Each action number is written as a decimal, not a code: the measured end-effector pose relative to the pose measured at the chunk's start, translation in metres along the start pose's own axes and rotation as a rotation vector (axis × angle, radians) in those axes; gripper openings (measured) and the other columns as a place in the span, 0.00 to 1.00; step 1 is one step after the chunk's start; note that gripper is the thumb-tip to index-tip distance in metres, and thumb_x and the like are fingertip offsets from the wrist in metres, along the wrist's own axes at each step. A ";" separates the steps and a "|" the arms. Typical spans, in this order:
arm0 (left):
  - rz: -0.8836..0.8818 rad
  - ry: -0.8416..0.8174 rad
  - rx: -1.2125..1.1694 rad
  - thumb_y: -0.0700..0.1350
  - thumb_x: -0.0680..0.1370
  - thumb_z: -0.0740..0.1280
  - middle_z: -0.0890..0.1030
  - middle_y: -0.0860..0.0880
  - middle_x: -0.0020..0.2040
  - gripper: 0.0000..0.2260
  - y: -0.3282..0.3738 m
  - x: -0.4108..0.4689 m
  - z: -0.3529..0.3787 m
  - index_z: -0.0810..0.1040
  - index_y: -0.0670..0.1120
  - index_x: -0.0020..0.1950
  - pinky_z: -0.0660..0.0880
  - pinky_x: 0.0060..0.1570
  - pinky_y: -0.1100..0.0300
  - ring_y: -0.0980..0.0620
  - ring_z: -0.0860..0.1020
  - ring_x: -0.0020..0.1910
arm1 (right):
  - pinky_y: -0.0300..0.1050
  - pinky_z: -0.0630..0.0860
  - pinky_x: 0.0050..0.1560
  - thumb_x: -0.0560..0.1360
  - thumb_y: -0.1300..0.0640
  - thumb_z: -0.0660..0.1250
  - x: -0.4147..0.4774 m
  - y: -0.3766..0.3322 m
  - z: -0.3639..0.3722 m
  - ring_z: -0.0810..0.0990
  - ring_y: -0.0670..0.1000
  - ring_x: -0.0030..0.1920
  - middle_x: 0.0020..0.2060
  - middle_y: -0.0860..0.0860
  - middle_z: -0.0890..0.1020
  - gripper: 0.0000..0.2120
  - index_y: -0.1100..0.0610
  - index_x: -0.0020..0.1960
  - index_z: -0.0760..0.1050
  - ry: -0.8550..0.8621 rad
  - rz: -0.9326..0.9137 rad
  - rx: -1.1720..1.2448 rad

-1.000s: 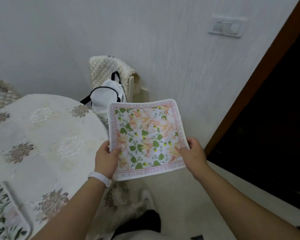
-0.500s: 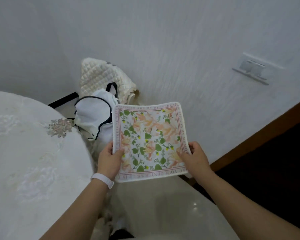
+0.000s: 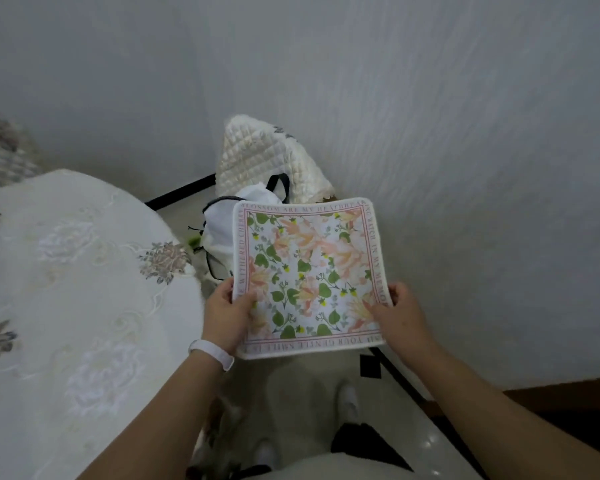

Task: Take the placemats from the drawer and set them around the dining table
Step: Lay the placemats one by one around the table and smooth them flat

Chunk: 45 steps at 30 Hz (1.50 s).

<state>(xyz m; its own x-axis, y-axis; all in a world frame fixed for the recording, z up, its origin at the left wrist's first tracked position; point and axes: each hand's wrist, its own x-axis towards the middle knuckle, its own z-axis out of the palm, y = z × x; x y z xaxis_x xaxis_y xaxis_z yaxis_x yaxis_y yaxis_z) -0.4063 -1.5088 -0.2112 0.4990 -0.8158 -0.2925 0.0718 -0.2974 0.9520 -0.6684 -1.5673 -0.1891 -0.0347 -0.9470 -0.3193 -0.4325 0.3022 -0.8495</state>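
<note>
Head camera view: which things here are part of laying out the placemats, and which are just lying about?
Part of the job:
- floral placemat, off the table, held at its near corners
- left hand and right hand, gripping it
- dining table with embroidered cloth, to the left

Just lying about:
- white bag with black trim
- quilted chair against the wall
- white wristband

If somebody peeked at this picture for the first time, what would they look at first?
Probably the square flowery placemat with green leaves, peach blossoms and a pink lettered border, held up in the middle by the left hand and right hand. Next, the round table with its cream embroidered tablecloth on the left, and the white bag with black trim on the quilted chair behind the mat.
</note>
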 end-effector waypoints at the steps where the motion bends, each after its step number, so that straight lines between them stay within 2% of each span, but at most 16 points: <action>1: -0.003 0.026 -0.006 0.36 0.76 0.68 0.83 0.54 0.46 0.11 0.002 0.004 0.003 0.80 0.48 0.55 0.76 0.30 0.69 0.59 0.82 0.38 | 0.54 0.83 0.47 0.77 0.56 0.70 0.015 -0.001 0.002 0.85 0.50 0.45 0.49 0.48 0.83 0.07 0.50 0.52 0.72 -0.033 -0.006 0.001; 6: -0.057 0.218 -0.001 0.36 0.76 0.69 0.84 0.51 0.46 0.11 0.013 0.017 0.021 0.80 0.45 0.57 0.77 0.29 0.67 0.60 0.83 0.35 | 0.53 0.84 0.41 0.77 0.56 0.70 0.091 -0.012 0.006 0.86 0.50 0.42 0.47 0.50 0.83 0.07 0.50 0.52 0.72 -0.234 -0.063 -0.060; 9: -0.091 0.323 -0.027 0.37 0.76 0.69 0.85 0.49 0.48 0.11 0.020 0.024 0.032 0.80 0.47 0.57 0.80 0.32 0.62 0.55 0.84 0.38 | 0.45 0.83 0.35 0.78 0.57 0.69 0.128 -0.024 0.008 0.86 0.49 0.40 0.46 0.50 0.83 0.07 0.54 0.53 0.72 -0.371 -0.097 -0.086; 12: -0.117 0.445 -0.022 0.39 0.76 0.70 0.85 0.49 0.47 0.09 0.023 0.022 0.044 0.80 0.49 0.55 0.81 0.32 0.59 0.51 0.85 0.39 | 0.43 0.79 0.36 0.78 0.59 0.68 0.159 -0.034 0.014 0.84 0.49 0.43 0.47 0.52 0.82 0.07 0.58 0.53 0.72 -0.478 -0.132 -0.115; 17: -0.150 0.605 -0.043 0.39 0.75 0.70 0.85 0.49 0.46 0.08 0.035 -0.005 0.037 0.81 0.51 0.51 0.82 0.37 0.51 0.48 0.85 0.40 | 0.47 0.81 0.37 0.77 0.57 0.68 0.175 -0.049 0.044 0.84 0.48 0.41 0.44 0.50 0.83 0.05 0.54 0.49 0.73 -0.660 -0.201 -0.206; 21: -0.157 0.714 -0.081 0.39 0.75 0.71 0.86 0.48 0.44 0.07 0.047 -0.022 0.011 0.81 0.48 0.52 0.82 0.35 0.52 0.47 0.85 0.38 | 0.35 0.74 0.33 0.78 0.60 0.68 0.170 -0.067 0.080 0.81 0.44 0.43 0.48 0.49 0.81 0.08 0.56 0.55 0.73 -0.796 -0.242 -0.193; 23: -0.163 0.746 -0.113 0.39 0.76 0.70 0.86 0.48 0.44 0.07 0.047 -0.025 -0.001 0.81 0.48 0.51 0.82 0.34 0.53 0.47 0.85 0.39 | 0.34 0.73 0.33 0.78 0.59 0.68 0.166 -0.072 0.096 0.80 0.43 0.43 0.48 0.48 0.81 0.08 0.55 0.56 0.73 -0.848 -0.246 -0.205; 27: -0.195 0.740 -0.159 0.39 0.75 0.71 0.86 0.46 0.46 0.08 0.033 -0.018 -0.020 0.81 0.47 0.53 0.82 0.39 0.45 0.44 0.85 0.41 | 0.42 0.75 0.37 0.77 0.58 0.68 0.164 -0.074 0.118 0.81 0.46 0.44 0.47 0.49 0.82 0.06 0.56 0.54 0.75 -0.846 -0.288 -0.254; 32: -0.199 0.676 -0.215 0.38 0.76 0.70 0.85 0.44 0.48 0.09 0.019 0.017 -0.048 0.80 0.46 0.55 0.82 0.42 0.43 0.42 0.85 0.42 | 0.38 0.74 0.35 0.77 0.60 0.68 0.172 -0.090 0.141 0.81 0.45 0.44 0.47 0.49 0.82 0.06 0.56 0.53 0.74 -0.807 -0.298 -0.273; 36: -0.192 0.652 -0.224 0.38 0.76 0.70 0.85 0.45 0.48 0.09 0.010 0.051 -0.087 0.80 0.46 0.55 0.82 0.43 0.44 0.44 0.85 0.43 | 0.36 0.72 0.33 0.78 0.57 0.68 0.175 -0.115 0.173 0.80 0.42 0.42 0.45 0.46 0.81 0.05 0.54 0.52 0.73 -0.769 -0.339 -0.358; 39: -0.200 0.652 -0.229 0.38 0.77 0.69 0.85 0.46 0.49 0.09 0.002 0.072 -0.117 0.80 0.48 0.55 0.82 0.43 0.46 0.45 0.85 0.43 | 0.39 0.75 0.36 0.77 0.55 0.69 0.176 -0.131 0.202 0.81 0.44 0.44 0.47 0.47 0.82 0.08 0.55 0.53 0.73 -0.756 -0.355 -0.379; 43: -0.202 0.634 -0.209 0.38 0.76 0.68 0.85 0.48 0.48 0.09 -0.009 0.088 -0.153 0.81 0.50 0.53 0.82 0.41 0.51 0.47 0.85 0.43 | 0.39 0.73 0.37 0.77 0.56 0.69 0.167 -0.138 0.236 0.80 0.45 0.44 0.45 0.49 0.81 0.07 0.56 0.52 0.73 -0.739 -0.364 -0.402; 45: -0.192 0.634 -0.177 0.38 0.76 0.69 0.85 0.50 0.47 0.09 -0.013 0.090 -0.167 0.80 0.51 0.51 0.81 0.38 0.56 0.50 0.84 0.42 | 0.37 0.71 0.35 0.77 0.57 0.69 0.160 -0.138 0.248 0.79 0.44 0.44 0.45 0.46 0.80 0.07 0.55 0.51 0.72 -0.760 -0.363 -0.416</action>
<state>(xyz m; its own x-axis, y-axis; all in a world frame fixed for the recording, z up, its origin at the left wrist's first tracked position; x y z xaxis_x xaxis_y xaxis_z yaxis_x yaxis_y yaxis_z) -0.2183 -1.4954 -0.2351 0.8686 -0.2926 -0.4000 0.3230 -0.2779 0.9047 -0.3904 -1.7334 -0.2270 0.6993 -0.6069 -0.3777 -0.5940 -0.1995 -0.7793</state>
